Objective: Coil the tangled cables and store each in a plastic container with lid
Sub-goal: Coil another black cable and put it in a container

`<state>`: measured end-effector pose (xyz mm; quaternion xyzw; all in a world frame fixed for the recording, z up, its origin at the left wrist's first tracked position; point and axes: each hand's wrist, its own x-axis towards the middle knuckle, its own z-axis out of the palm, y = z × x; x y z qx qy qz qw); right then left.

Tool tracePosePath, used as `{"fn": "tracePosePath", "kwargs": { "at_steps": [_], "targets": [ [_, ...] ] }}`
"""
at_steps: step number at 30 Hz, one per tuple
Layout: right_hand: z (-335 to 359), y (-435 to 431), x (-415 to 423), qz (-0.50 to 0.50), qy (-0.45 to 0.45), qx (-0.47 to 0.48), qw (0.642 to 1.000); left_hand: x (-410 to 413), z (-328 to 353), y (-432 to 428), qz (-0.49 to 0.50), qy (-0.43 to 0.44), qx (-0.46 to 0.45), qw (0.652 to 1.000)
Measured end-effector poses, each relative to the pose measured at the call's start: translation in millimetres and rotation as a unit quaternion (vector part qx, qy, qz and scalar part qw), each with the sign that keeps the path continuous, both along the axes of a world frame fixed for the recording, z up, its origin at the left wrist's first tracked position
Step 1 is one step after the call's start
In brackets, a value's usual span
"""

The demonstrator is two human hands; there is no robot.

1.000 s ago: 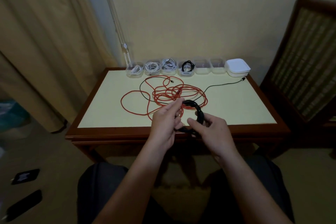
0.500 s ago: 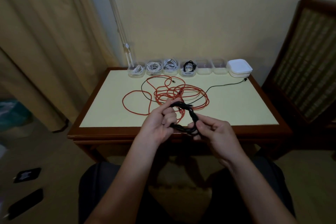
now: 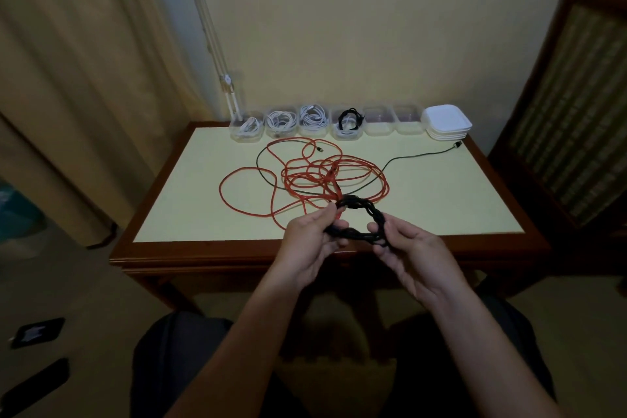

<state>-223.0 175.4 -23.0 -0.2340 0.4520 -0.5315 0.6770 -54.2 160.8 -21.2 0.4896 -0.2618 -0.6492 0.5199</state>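
I see the black coil (image 3: 356, 205) held just above the near edge of the tabletop (image 3: 190, 200), at 6 o'clock from the tangled red cable (image 3: 325, 170). The left hand (image 3: 310, 241) has its grip closed on the 9 o'clock side of the coil, and the right hand (image 3: 414, 251) pinches the 3 o'clock side. I think two holds are needed so the loops do not spring apart. A thin dark cable (image 3: 417, 155) runs from the tangle toward 2 o'clock. At 12 o'clock stands the row of containers (image 3: 244, 137). Four have cables inside, and the empty container (image 3: 379, 128) beside them is, I judge, the place for this coil. The lids (image 3: 446, 119) are stacked at 1 o'clock, close for the closing.
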Motion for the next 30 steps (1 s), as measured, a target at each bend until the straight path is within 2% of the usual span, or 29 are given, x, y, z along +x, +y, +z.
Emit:
{"fn": "tracePosePath", "kwargs": {
  "at_steps": [1, 3, 5, 7, 10, 13, 16, 18, 22, 25, 30],
  "targets": [
    [-4, -5, -2, 0.002, -0.008, 0.009, 1.0, 1, -3, -5, -0.011, 0.017, 0.015, 1.0],
    [-15, -17, -5, -0.006, 0.015, 0.027, 1.0, 1, -13, -18, -0.043, -0.033, 0.018, 0.998],
    [-25, -31, -9, -0.023, 0.05, 0.039, 0.998, 0, -21, -32, -0.069, -0.14, -0.005, 0.988],
    [-34, -46, -16, -0.04, 0.087, 0.039, 0.995, 0, -32, -52, -0.078, -0.271, -0.047, 0.958],
    [-44, -68, -26, -0.055, 0.15, 0.023, 0.987, 5, -58, -90, -0.074, -0.468, -0.101, 0.875],
    [-52, -91, -34, -0.063, 0.195, 0.015, 0.979, 12, -87, -128, -0.074, -0.621, -0.176, 0.76],
    [-57, -116, -43, -0.07, 0.232, -0.001, 0.97, 22, -111, -166, -0.081, -0.734, -0.221, 0.637],
    [-60, -135, -49, -0.077, 0.25, -0.015, 0.965, 30, -122, -191, -0.104, -0.773, -0.202, 0.592],
    [-66, -178, -55, -0.093, 0.272, -0.035, 0.957, 48, -152, -228, -0.139, -0.774, -0.166, 0.595],
    [-73, -216, -56, -0.107, 0.297, -0.058, 0.947, 56, -167, -242, -0.14, -0.757, -0.166, 0.616],
    [-85, -302, -63, -0.134, 0.391, -0.098, 0.905, 56, -167, -257, -0.132, -0.744, -0.168, 0.634]
  ]
}}
